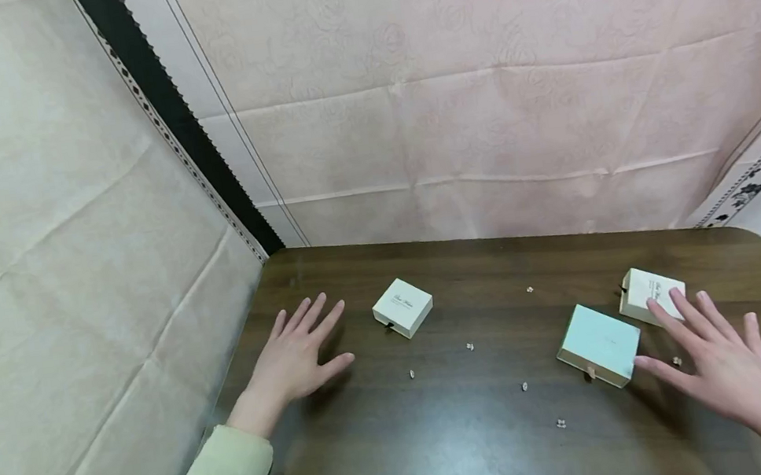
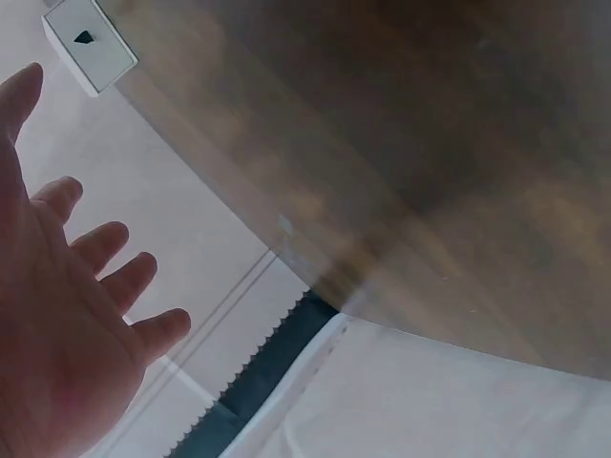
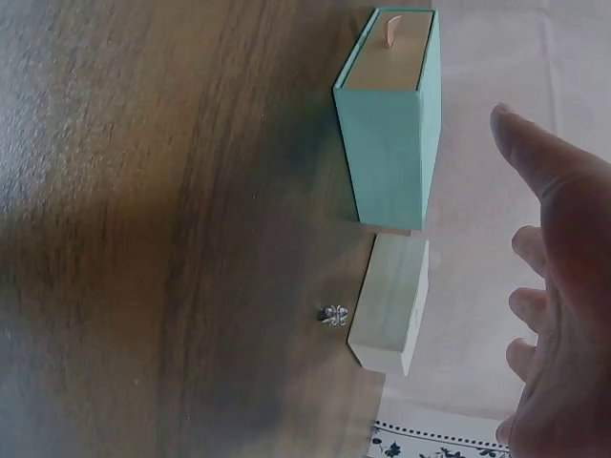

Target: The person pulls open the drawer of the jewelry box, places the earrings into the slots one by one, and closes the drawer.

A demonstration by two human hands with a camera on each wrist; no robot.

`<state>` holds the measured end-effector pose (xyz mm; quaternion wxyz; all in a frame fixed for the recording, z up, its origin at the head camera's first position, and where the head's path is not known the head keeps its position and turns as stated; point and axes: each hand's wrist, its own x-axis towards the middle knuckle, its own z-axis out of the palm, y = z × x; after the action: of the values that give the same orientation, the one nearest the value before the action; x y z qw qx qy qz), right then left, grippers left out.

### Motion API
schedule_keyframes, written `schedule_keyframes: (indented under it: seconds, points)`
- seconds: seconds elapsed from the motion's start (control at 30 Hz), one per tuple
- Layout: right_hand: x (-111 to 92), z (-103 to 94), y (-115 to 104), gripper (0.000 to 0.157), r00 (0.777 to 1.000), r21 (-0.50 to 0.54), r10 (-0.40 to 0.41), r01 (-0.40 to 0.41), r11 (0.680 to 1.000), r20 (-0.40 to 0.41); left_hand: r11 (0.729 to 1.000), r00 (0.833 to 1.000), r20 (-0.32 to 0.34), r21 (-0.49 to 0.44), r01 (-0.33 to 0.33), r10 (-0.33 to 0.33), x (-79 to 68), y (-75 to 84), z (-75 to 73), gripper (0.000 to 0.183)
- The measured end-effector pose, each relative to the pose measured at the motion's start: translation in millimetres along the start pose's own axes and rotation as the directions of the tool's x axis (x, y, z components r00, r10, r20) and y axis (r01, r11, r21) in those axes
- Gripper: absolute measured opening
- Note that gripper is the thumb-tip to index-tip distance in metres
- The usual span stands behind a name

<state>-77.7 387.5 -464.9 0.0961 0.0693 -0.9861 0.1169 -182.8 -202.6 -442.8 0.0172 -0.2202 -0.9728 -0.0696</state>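
My left hand hovers over the left side of the brown table, fingers spread and holding nothing. To its right lies a small white box with a dark pull tab. My right hand is spread above the right side, likewise holding nothing. Near its thumb sits a mint-green box with a tan pull tab, larger than the white ones. A second white box stands behind, partly covered by the fingertips in the head view. A small silvery piece lies beside that white box in the right wrist view.
Several tiny shiny pieces are scattered over the middle of the table, among them one farther back and one nearer the front. Pale patterned cloth hangs behind the table and along its left side.
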Motion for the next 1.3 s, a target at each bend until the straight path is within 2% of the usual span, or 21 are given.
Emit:
schedule_keyframes:
  seconds: [0.27, 0.6, 0.9, 1.3]
  points:
    - [3.0, 1.7, -1.7, 0.099, 0.999, 0.017, -0.028, 0.029, 0.999, -0.023, 0.996, 0.997, 0.028, 0.049, -0.072, 0.07, 17.8, 4.6, -5.1, 0.086]
    - [7.4, 3.0, -10.0, 0.098, 0.997, 0.022, -0.077, 0.077, 0.997, -0.033, 0.981, 0.984, 0.071, 0.102, -0.167, 0.16, 38.1, 11.1, -6.5, 0.084]
    - [14.0, 2.1, -21.7, 0.096, 0.992, 0.03, -0.121, 0.121, 0.992, -0.025, 0.95, 0.961, 0.138, 0.166, -0.263, 0.241, 55.6, 19.2, -4.6, 0.083]
    - [22.5, -3.3, -34.8, 0.095, 0.974, 0.008, -0.223, 0.223, 0.975, -0.045, 0.895, 0.919, 0.187, 0.226, -0.384, 0.347, 77.5, 29.0, 3.1, 0.081]
